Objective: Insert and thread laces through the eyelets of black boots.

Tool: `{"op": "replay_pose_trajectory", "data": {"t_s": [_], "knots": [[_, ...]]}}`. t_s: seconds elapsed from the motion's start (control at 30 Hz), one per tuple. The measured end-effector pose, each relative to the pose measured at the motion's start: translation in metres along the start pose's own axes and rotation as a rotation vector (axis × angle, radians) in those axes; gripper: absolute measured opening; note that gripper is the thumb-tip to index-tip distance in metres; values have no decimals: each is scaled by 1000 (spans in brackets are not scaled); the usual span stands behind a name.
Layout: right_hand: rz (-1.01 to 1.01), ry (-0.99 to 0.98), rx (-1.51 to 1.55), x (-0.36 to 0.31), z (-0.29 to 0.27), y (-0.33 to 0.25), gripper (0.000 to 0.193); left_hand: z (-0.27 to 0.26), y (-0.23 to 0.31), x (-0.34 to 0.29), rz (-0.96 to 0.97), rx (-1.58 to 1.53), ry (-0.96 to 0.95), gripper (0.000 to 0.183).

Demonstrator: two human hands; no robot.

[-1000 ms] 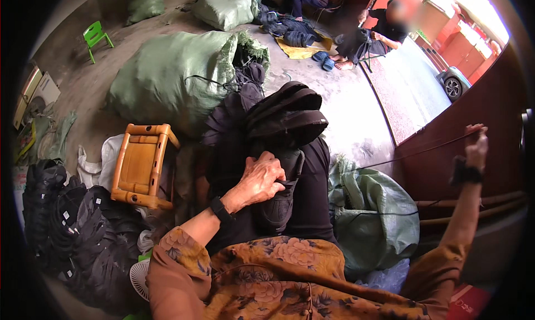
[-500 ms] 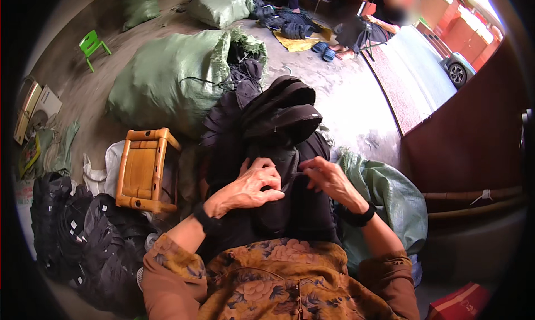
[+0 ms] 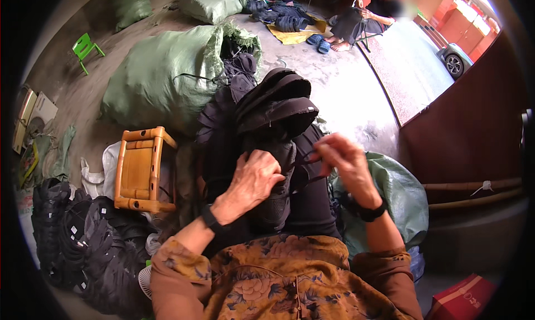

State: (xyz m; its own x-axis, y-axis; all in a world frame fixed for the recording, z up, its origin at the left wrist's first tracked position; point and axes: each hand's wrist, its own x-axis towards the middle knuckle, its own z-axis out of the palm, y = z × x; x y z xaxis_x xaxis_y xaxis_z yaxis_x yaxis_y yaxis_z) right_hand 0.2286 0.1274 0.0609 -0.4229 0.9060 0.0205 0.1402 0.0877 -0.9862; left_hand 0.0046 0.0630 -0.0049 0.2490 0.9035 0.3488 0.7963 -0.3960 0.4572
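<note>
Across my lap lies a black mesh shoe upper (image 3: 277, 206), its toe toward me. My left hand (image 3: 253, 181) grips it with curled fingers along its upper part. To the right, my right hand (image 3: 344, 163) is raised off the upper, finger and thumb pinching a dark shoelace (image 3: 305, 157) that runs toward the upper's edge. Just beyond my hands, several more black shoe uppers (image 3: 278, 111) are stacked on my knees, with curved padded openings. My left palm and the lace's far end are hidden.
A large green woven sack (image 3: 161, 80) spills black pieces ahead. On the left are a bamboo stool (image 3: 139, 169) and a heap of black uppers (image 3: 83, 242). A green sack (image 3: 390, 197) and red box (image 3: 462, 297) lie right. A person (image 3: 368, 19) sits far right.
My right hand has lifted and moved right, drawing the lace out from the upper. My left hand stays on the upper, now shifted slightly; the whole view has tilted a little.
</note>
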Motion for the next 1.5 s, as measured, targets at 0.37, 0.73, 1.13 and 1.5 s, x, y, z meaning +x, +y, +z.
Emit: {"op": "replay_pose_trajectory", "data": {"t_s": [0.37, 0.73, 1.13, 1.5], "knots": [[93, 4, -17, -26, -19, 53, 12, -19, -21, 9, 260, 283, -164, 15], [269, -300, 497, -5, 90, 53, 20, -28, -33, 23, -386, -1069, -238, 26], [-108, 241, 323, 24, -97, -34, 24, 1, -11, -11, 191, 163, 167, 18], [-442, 411, 263, 7, -455, -193, 30, -12, -40, -25, 520, 392, 83, 6]]}}
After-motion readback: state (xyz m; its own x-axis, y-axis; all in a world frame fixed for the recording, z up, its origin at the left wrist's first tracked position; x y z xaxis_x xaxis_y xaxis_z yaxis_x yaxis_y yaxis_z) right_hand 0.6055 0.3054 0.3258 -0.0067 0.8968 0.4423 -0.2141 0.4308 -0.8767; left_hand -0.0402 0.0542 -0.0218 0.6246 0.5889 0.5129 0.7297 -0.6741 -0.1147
